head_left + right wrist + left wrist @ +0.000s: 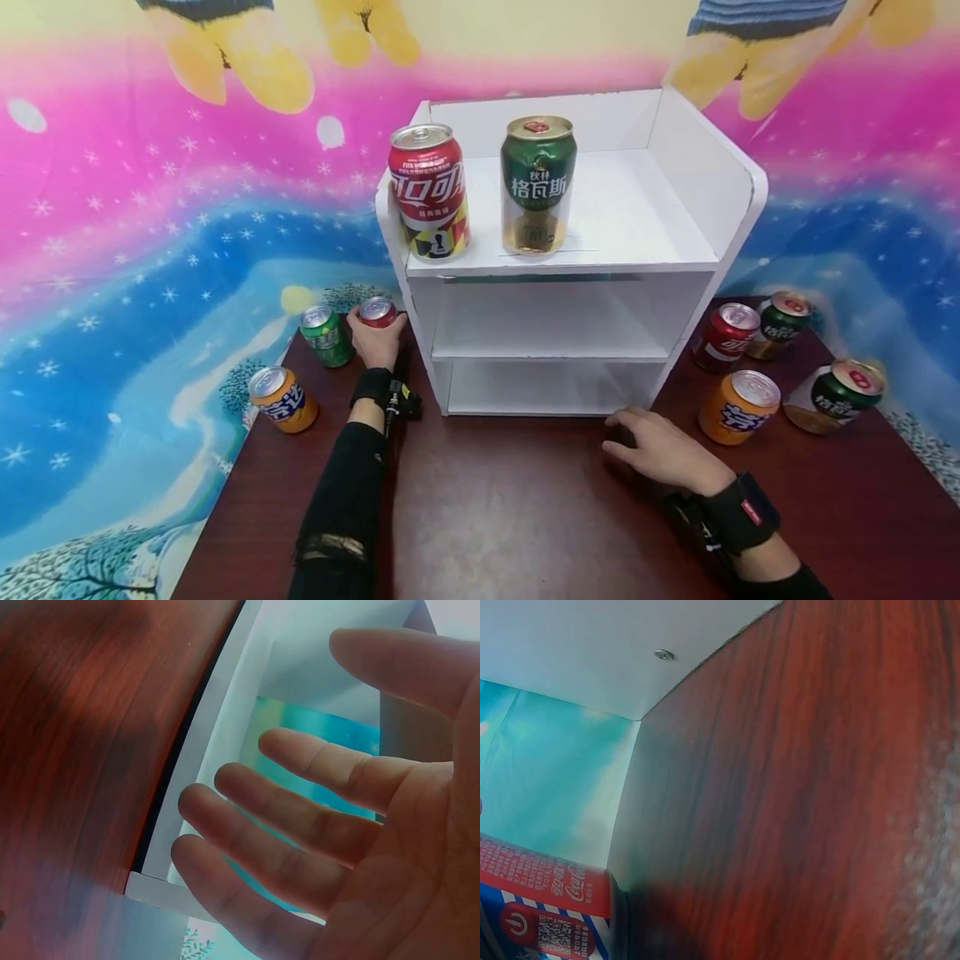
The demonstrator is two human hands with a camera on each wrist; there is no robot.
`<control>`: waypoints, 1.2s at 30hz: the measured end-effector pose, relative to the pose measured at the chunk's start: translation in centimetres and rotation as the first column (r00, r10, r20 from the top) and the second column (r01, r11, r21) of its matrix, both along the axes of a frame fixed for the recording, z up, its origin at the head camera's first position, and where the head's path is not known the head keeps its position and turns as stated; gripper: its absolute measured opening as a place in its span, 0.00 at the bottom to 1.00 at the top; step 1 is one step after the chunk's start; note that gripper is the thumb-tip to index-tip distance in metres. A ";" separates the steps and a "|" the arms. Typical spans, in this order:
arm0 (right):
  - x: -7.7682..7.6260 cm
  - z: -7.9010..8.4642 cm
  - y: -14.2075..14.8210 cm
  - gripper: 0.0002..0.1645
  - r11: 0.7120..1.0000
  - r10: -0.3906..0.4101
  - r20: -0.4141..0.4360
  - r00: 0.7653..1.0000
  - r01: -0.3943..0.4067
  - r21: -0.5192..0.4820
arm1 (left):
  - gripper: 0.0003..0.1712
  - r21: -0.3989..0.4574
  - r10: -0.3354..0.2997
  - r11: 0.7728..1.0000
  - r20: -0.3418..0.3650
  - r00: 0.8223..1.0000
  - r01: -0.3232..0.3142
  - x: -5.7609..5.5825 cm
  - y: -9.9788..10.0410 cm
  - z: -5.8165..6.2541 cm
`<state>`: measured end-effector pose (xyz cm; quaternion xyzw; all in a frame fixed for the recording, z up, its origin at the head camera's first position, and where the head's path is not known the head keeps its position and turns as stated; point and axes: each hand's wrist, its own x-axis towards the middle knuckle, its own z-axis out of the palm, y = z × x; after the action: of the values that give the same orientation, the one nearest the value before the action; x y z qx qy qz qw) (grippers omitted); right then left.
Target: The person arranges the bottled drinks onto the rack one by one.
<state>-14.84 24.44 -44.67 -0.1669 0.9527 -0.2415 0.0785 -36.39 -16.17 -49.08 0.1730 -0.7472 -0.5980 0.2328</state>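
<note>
My left hand (377,342) grips a red cola can (378,310) at the back left, beside the shelf's left side; its silver top shows above the thumb and fingers. In the left wrist view the cola can (547,904) shows its printed side at the lower left corner, and the fingers are out of that view. Near the front right corner of the white shelf (555,267) is my right hand (667,446), holding nothing. The right wrist view shows this hand (375,832) with fingers spread and only slightly bent.
A red cola can (431,196) and a green-gold can (537,187) stand on the shelf's top level. Left on the table are a green can (327,337) and an orange can (285,402). Several cans, including an orange one (738,408), stand on the right.
</note>
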 end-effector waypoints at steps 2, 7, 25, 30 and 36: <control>0.0 -0.1 0.0 0.22 1.000 0.004 -0.004 1.000 -0.004 0.001 | 0.51 -0.009 -0.004 1.000 0.014 1.000 0.004 0.1 -0.2 0.0; -0.1 0.1 0.2 0.23 1.000 0.009 0.022 1.000 -0.009 -0.022 | 0.47 -0.030 -0.017 0.999 0.018 1.000 0.018 0.7 -0.2 0.0; 0.1 0.6 0.1 0.22 0.999 0.029 0.040 0.999 -0.027 -0.040 | 0.44 -0.076 -0.114 0.991 -0.017 0.993 0.112 5.4 -1.0 0.4; 0.2 0.6 0.1 0.21 0.999 0.035 0.040 0.999 -0.034 -0.034 | 0.44 -0.088 -0.197 0.977 -0.008 0.980 0.195 7.0 -1.5 1.4; 0.1 0.6 0.2 0.21 0.998 0.039 0.032 0.999 -0.038 -0.040 | 0.45 -0.068 -0.314 0.948 -0.055 0.948 0.310 8.8 -2.4 3.2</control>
<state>-14.76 24.60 -44.06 -0.1829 0.9429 -0.2614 0.0953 -27.58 -18.58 -45.90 0.0261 -0.7743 -0.6105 0.1645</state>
